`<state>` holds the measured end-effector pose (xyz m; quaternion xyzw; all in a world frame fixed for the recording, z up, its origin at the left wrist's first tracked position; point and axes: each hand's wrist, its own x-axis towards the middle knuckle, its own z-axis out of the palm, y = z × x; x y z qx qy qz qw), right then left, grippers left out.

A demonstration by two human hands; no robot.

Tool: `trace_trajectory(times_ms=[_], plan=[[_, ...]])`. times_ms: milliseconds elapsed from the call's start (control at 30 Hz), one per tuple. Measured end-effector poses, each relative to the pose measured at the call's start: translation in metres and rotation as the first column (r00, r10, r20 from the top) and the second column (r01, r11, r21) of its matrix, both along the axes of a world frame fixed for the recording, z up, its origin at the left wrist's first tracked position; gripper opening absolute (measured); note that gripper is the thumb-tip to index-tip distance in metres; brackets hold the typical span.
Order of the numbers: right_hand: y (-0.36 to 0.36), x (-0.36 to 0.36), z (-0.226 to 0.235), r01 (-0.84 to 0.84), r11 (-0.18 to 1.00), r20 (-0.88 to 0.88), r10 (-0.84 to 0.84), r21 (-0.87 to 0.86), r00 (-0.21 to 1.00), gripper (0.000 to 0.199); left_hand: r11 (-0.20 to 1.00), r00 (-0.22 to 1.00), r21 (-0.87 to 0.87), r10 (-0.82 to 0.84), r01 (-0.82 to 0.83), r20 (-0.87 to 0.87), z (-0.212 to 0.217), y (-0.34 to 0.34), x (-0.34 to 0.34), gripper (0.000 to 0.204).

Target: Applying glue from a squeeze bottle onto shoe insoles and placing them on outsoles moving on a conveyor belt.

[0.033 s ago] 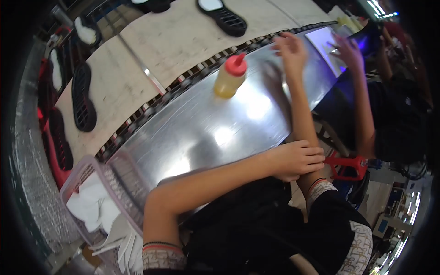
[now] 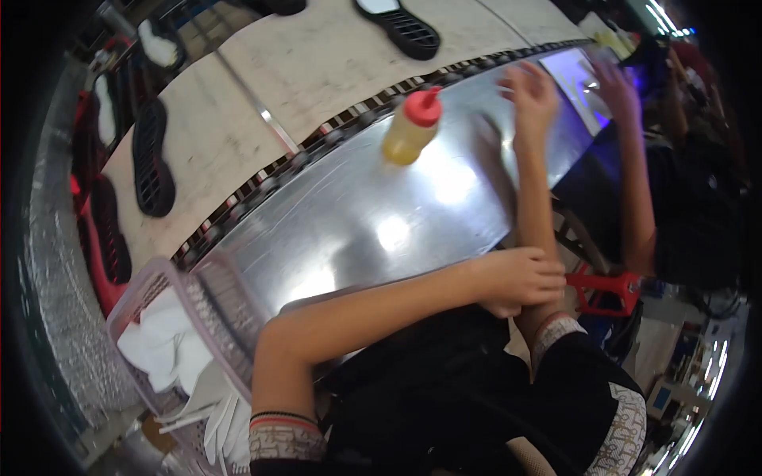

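My left arm crosses in front of my body, and my left hand point(image 2: 524, 278) is wrapped round my right forearm near the elbow. Raised over the metal table point(image 2: 341, 222), my right hand point(image 2: 530, 97) holds nothing; its fingers are loosely bent and apart. Nearest to it is a squeeze bottle point(image 2: 413, 128) with a red cap and nozzle, upright on the table and partly filled with yellowish liquid. Beyond the table edge, dark shoe soles lie on the pale conveyor point(image 2: 214, 135), among them one sole point(image 2: 151, 159) at left and another point(image 2: 405, 33) farther off.
At lower left stands a pinkish plastic basket point(image 2: 190, 305) with white shoe-shaped pieces point(image 2: 163, 341). To the right, a co-worker's hand point(image 2: 617, 91) is over a pale sheet point(image 2: 570, 75) under violet light. A red stool point(image 2: 617, 293) stands below.
The whole view has shifted a little, so the bottle, soles and table appear slightly farther right and up. My left hand keeps its hold on my right forearm.
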<state>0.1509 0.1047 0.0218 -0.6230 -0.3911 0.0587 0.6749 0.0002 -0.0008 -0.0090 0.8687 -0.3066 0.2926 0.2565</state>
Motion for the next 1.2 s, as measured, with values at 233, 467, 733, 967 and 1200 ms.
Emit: trace_trajectory(times_ms=[233, 467, 733, 967, 1200], plan=[[-0.069, -0.111, 0.051, -0.712, 0.637, 0.158, 0.703, 0.295, 0.694, 0.026, 0.971, 0.981, 0.237, -0.053, 0.008, 0.184, 0.001, -0.051, -0.017, 0.048], [0.022, -0.208, 0.011, -0.793, 0.534, 0.139, 0.844, -0.293, 0.518, 0.013, 0.802, 0.763, -0.34, 0.584, -0.491, 0.277, 0.016, -0.039, -0.027, 0.06], [0.085, -0.202, -0.035, -0.65, 0.618, 0.09, 0.752, -0.442, 0.653, 0.021, 0.708, 0.73, -0.556, 0.639, -0.436, 0.241, 0.008, -0.018, -0.026, 0.053], [0.08, -0.189, -0.034, -0.685, 0.58, -0.118, 0.719, -0.442, 0.685, 0.025, 0.736, 0.773, -0.491, 0.609, -0.467, 0.177, 0.008, -0.015, -0.025, 0.053], [0.069, -0.187, -0.034, -0.653, 0.606, 0.017, 0.738, -0.454, 0.674, 0.024, 0.735, 0.762, -0.478, 0.62, -0.481, 0.187, 0.004, -0.016, -0.023, 0.048]])
